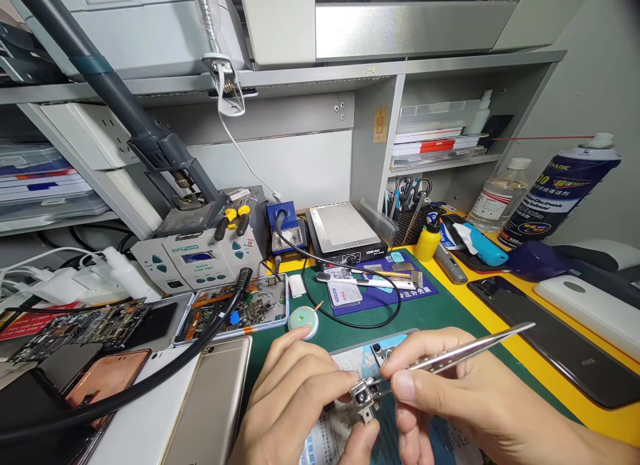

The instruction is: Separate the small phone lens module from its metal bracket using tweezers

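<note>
Low in the middle of the head view, my left hand (300, 398) is closed on a small phone camera module (361, 395) in a metal frame, gripped by its edges. My right hand (440, 385) pinches metal tweezers (465, 352), their pointed end reaching up to the right. Part of a metal piece, perhaps another part of the tweezers, meets the module's right side between my two hands. Just behind the fingers lies another small metal part (383, 352) with a dark round lens. Below both hands is a printed blue and white sheet (325, 438), partly covered by them.
A gold phone (210, 398) lies to the left, under a thick black cable (200, 345). Behind are a tray of circuit boards (273, 298), a solder wick spool (303, 322) and a white brush (370, 282). A black phone (555, 338) rests at the right.
</note>
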The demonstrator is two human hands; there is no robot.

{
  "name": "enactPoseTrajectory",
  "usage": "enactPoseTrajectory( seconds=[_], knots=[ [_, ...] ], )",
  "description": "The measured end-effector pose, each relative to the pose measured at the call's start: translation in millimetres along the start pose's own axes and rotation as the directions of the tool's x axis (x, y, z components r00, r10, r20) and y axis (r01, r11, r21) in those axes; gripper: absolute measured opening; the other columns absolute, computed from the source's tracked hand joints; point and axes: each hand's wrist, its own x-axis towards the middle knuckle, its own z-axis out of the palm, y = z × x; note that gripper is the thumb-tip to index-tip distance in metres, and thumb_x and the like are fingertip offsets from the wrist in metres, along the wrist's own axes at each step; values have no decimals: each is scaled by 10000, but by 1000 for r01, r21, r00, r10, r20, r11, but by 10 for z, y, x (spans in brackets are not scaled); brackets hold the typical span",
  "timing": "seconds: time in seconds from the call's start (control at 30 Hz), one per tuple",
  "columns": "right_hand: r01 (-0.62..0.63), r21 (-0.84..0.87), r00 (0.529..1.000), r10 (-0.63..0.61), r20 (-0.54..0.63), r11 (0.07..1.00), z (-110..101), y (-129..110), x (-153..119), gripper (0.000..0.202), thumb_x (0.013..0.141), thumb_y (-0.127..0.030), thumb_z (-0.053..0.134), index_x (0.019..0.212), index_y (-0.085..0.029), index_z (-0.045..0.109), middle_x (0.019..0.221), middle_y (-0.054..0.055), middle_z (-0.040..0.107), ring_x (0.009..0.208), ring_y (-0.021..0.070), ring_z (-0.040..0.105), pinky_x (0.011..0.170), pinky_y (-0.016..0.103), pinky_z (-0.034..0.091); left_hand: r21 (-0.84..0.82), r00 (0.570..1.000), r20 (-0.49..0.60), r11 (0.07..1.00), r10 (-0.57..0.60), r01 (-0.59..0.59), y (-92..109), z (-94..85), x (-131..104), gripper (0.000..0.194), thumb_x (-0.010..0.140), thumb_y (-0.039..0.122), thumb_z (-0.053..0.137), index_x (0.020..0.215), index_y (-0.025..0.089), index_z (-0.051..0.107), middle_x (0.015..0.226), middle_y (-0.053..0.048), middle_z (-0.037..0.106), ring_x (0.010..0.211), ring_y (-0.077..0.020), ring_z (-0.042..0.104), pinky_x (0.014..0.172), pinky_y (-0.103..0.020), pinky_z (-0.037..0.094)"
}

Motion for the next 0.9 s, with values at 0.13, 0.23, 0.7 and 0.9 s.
enactPoseTrajectory(
  seconds=[0.13, 0.23, 0.7, 0.9],
  knots=[
    [8, -7, 1000, -8, -6, 1000, -4, 10, 14, 286, 835, -375, 843, 891, -125, 715, 663, 19, 743, 584, 143, 743, 568, 240, 599, -2, 1000, -8, 1000, 6, -6, -2, 9, -1, 345, 763, 111, 761, 1066, 165, 603, 804, -12, 685, 788, -173, 679, 981, -458, 560],
    [6, -9, 1000, -6, 14, 1000, -14, 15, 12, 274, 841, -366, 839, 892, -124, 721, 665, 19, 743, 583, 141, 743, 570, 240, 600, -3, 1000, -9, 1000, 1, -1, 2, 6, 1, 341, 767, 108, 758, 1067, 168, 605, 800, -10, 690, 785, -173, 680, 987, -465, 557],
    [28, -15, 1000, -28, -6, 999, 0, 10, 2, 280, 843, -366, 837, 896, -120, 713, 670, 23, 743, 588, 145, 744, 569, 249, 600, 3, 1000, -20, 1000, -5, 5, 14, 13, 3, 360, 757, 89, 757, 1073, 162, 601, 809, -9, 683, 784, -167, 674, 996, -458, 552],
    [28, -11, 1000, -28, -14, 1000, 17, -14, 2, 318, 824, -400, 846, 924, -134, 704, 649, 30, 759, 577, 149, 737, 570, 249, 588, 31, 999, -40, 1000, -2, 3, 8, -4, 11, 351, 764, 87, 743, 1075, 168, 601, 797, -7, 694, 785, -175, 687, 981, -460, 572]
  ],
)
